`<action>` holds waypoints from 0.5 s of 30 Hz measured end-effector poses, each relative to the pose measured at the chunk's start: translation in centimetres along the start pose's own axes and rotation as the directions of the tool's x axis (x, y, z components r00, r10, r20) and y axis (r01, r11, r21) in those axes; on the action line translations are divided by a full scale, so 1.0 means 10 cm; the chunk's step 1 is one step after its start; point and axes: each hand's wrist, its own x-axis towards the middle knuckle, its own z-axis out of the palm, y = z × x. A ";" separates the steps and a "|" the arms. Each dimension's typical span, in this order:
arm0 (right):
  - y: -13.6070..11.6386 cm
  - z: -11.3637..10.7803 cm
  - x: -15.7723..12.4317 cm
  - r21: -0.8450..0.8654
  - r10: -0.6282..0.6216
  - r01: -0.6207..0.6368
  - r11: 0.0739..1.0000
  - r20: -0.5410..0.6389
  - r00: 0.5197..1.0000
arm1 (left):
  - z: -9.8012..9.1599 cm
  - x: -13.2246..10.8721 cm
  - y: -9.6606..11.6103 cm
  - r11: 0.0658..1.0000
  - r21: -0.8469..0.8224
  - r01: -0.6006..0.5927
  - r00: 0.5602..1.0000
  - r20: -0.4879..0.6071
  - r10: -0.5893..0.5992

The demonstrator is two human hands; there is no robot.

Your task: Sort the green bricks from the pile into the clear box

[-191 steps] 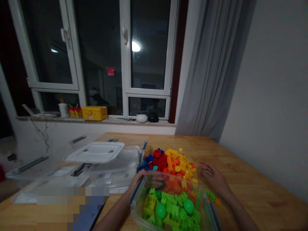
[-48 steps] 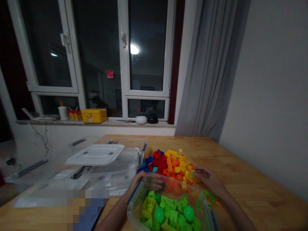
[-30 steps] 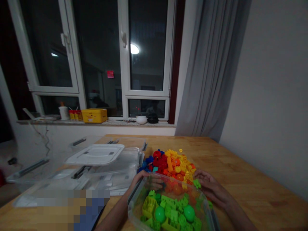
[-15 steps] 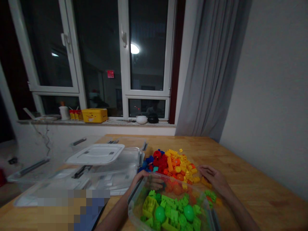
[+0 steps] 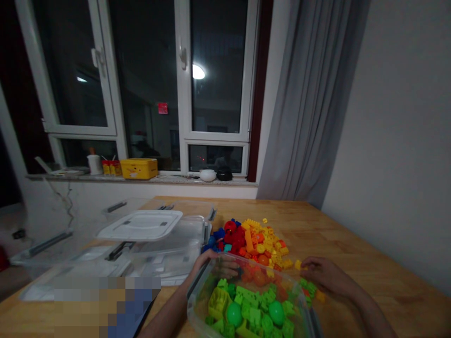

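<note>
A clear plastic box (image 5: 207, 324) with green and yellow-green blocks (image 5: 252, 305) and green balls in it stands at the near edge. My left hand (image 5: 220, 266) is at its far left rim, fingers closed round the rim and partly seen through the plastic. Right of the box, my right hand (image 5: 319, 272) has its fingertips at a small yellow block (image 5: 298, 265). Below those fingers lie green blocks (image 5: 308, 285) and an orange block (image 5: 320, 295). Beyond the box is a pile of yellow and orange blocks (image 5: 271, 241), with red blocks (image 5: 237, 237) and blue blocks (image 5: 213, 241) at its left.
Clear boxes and white lids (image 5: 141, 225) are stacked on the left of the wooden table (image 5: 352, 249). A person's arm (image 5: 14, 279) shows at the far left. On the windowsill stands a yellow box (image 5: 139, 168). A grey curtain (image 5: 299, 117) hangs behind.
My right hand has moved a little right and nearer, its fingers curling in. The yellow piece near it now shows at its fingertips. A person's arm has come into view at the far left.
</note>
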 end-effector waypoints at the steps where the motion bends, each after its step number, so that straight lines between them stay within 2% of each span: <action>1: 0.00 -0.02 -0.01 -0.005 -0.004 0.004 1.000 0.014 1.000 | 0.00 0.00 0.00 1.000 -0.007 0.013 1.000 -0.015 -0.013; 6: -0.01 -0.06 -0.04 -0.063 -0.025 0.027 0.998 0.032 0.999 | 0.03 -0.01 -0.01 0.999 -0.026 0.032 0.996 -0.081 -0.034; 10: -0.02 -0.04 -0.03 -0.060 -0.042 0.045 0.997 0.060 0.997 | 0.05 -0.02 0.00 1.000 0.013 0.012 1.000 -0.028 -0.011; 15: -0.05 0.01 -0.02 -0.105 -0.038 0.041 0.994 0.033 0.999 | 0.05 -0.02 0.01 0.999 0.020 -0.045 0.998 0.043 0.044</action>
